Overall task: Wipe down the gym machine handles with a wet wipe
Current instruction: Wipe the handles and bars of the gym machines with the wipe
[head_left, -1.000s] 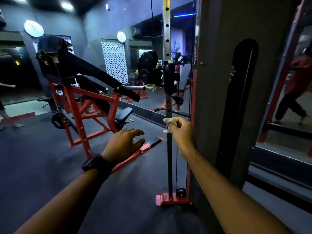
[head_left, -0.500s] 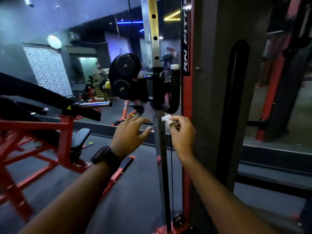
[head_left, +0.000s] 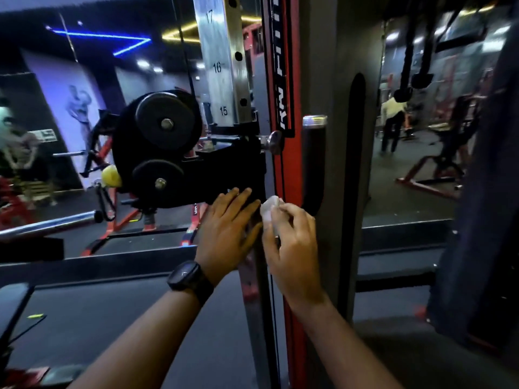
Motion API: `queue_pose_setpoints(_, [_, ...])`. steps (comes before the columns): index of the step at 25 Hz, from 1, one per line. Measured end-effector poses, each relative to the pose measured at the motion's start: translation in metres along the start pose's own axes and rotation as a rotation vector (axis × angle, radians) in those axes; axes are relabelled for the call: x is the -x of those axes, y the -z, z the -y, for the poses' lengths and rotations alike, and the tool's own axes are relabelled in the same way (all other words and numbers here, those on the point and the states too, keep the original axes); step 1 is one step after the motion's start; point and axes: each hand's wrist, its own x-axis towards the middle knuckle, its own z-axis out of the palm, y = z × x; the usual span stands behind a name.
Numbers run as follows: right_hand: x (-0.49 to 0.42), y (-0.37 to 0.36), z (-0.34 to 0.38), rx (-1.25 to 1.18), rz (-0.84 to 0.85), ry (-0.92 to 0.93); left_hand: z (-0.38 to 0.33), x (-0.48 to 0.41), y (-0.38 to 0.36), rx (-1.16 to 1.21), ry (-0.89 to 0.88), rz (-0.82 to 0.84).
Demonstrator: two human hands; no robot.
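Two bare arms stretch in from the bottom. The left arm (head_left: 134, 332) enters at 7 o'clock and the right arm (head_left: 337, 338) at 5 o'clock. Both point toward 12 o'clock. The left hand (head_left: 227, 234) is flat with its back to us, and its fingers (head_left: 238, 197) are straight and close together. The right hand (head_left: 292, 242) sits just beside it, at its 3 o'clock. Its fingers are curled and pinch a small white wipe (head_left: 270, 206). The two hands may touch, but that is hard to see.
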Motion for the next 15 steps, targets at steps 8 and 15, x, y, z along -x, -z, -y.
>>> queue_pose_setpoints(8, [-0.018,-0.053,-0.002,0.197,-0.026,-0.028,0.048,-0.006,-0.052,-0.117,-0.185,-0.117])
queue_pose_setpoints(15, [-0.012,-0.044,-0.016,0.526,0.088,0.133,0.066,-0.01,-0.076,-0.171,-0.356,-0.383])
